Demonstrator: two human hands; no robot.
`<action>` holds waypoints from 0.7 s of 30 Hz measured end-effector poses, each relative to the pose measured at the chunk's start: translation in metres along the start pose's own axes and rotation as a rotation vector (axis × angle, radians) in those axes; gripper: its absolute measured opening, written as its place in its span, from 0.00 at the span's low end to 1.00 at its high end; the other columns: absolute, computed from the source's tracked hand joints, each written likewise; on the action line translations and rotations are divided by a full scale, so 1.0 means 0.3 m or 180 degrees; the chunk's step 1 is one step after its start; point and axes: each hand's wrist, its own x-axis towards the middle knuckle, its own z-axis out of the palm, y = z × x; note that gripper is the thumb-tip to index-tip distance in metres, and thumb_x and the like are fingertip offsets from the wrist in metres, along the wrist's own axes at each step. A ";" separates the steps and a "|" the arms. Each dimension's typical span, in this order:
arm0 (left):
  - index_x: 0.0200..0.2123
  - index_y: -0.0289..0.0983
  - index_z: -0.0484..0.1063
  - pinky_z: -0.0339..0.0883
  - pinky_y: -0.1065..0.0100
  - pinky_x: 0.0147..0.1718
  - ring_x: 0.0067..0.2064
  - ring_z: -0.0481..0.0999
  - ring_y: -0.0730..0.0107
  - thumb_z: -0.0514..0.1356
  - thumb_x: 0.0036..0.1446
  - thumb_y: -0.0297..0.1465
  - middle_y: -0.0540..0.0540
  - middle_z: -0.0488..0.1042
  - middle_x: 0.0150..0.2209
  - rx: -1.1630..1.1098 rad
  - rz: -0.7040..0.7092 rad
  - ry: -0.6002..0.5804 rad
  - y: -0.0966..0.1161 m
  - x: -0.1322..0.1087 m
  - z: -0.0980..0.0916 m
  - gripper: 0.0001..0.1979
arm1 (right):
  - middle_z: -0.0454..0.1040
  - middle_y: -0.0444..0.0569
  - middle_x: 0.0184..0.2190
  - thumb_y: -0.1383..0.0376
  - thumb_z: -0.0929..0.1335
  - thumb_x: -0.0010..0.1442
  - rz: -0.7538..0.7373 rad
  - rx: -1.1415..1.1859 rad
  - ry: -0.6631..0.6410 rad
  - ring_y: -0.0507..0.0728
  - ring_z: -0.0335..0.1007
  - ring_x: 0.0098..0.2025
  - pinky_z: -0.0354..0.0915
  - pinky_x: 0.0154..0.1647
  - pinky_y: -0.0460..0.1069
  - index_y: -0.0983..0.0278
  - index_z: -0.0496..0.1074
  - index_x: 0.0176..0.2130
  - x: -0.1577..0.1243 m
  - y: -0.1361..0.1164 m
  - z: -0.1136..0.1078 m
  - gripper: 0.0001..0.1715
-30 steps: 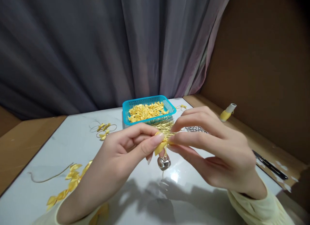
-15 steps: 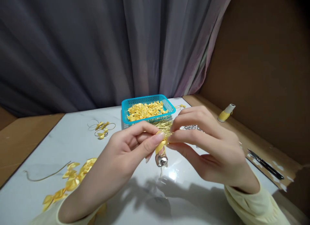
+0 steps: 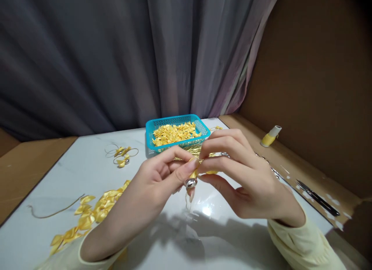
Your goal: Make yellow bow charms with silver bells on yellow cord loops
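Note:
My left hand (image 3: 154, 184) and my right hand (image 3: 241, 173) meet over the middle of the white table (image 3: 43, 184), both pinched on a small yellow ribbon bow (image 3: 194, 173) with a silver bell (image 3: 191, 182) hanging under it. The bow is mostly hidden between thumbs and fingertips. Just behind the hands lies a bundle of thin gold wires (image 3: 192, 150), and behind that a blue plastic basket (image 3: 151, 126) full of yellow bows (image 3: 174, 133).
A string of yellow bows (image 3: 87, 213) lies at the left front, with a loose gold cord (image 3: 55, 212). Finished bows on loops (image 3: 123, 153) sit at the left back. A yellow thread spool (image 3: 270, 136), black scissors (image 3: 318, 198) and a silver bead chain (image 3: 267, 161) lie on the right.
The bell has risen closer to my fingertips and the bow is more covered by them. Both hands have shifted slightly left and away from me.

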 end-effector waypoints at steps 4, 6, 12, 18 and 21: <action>0.32 0.41 0.71 0.60 0.81 0.23 0.24 0.65 0.82 0.58 0.63 0.33 0.57 0.66 0.23 -0.0063 -0.0053 -0.0049 0.000 0.003 0.005 0.07 | 0.70 0.53 0.41 0.79 0.66 0.57 -0.0039 -0.0113 -0.0044 0.58 0.62 0.49 0.65 0.50 0.56 0.68 0.69 0.38 0.001 -0.002 0.000 0.09; 0.32 0.41 0.71 0.60 0.80 0.23 0.23 0.65 0.82 0.57 0.63 0.33 0.57 0.66 0.21 -0.0076 -0.0089 -0.0110 -0.001 0.006 0.006 0.07 | 0.70 0.54 0.40 0.79 0.65 0.57 -0.0077 -0.0233 -0.0004 0.59 0.62 0.48 0.65 0.49 0.56 0.68 0.69 0.38 0.001 -0.004 0.001 0.09; 0.33 0.40 0.70 0.58 0.78 0.23 0.22 0.64 0.79 0.56 0.64 0.33 0.57 0.64 0.18 0.0120 0.0046 -0.0052 -0.005 0.007 0.009 0.07 | 0.70 0.54 0.40 0.77 0.65 0.61 -0.0122 -0.0465 -0.0077 0.59 0.62 0.48 0.65 0.46 0.56 0.68 0.70 0.37 0.003 -0.010 -0.006 0.07; 0.32 0.40 0.69 0.56 0.77 0.21 0.21 0.63 0.79 0.55 0.64 0.32 0.58 0.63 0.18 0.0652 0.0315 0.0162 0.006 0.004 0.021 0.08 | 0.66 0.54 0.45 0.82 0.63 0.56 -0.0218 -0.0456 -0.0295 0.61 0.58 0.51 0.62 0.48 0.57 0.68 0.69 0.33 -0.008 -0.007 -0.022 0.12; 0.32 0.41 0.68 0.59 0.78 0.22 0.22 0.66 0.79 0.55 0.64 0.31 0.58 0.65 0.19 0.1075 0.0587 0.0287 -0.002 -0.003 0.027 0.07 | 0.62 0.54 0.47 0.82 0.63 0.49 -0.0163 -0.0315 -0.0527 0.63 0.55 0.52 0.60 0.50 0.60 0.67 0.69 0.34 -0.011 -0.003 -0.032 0.15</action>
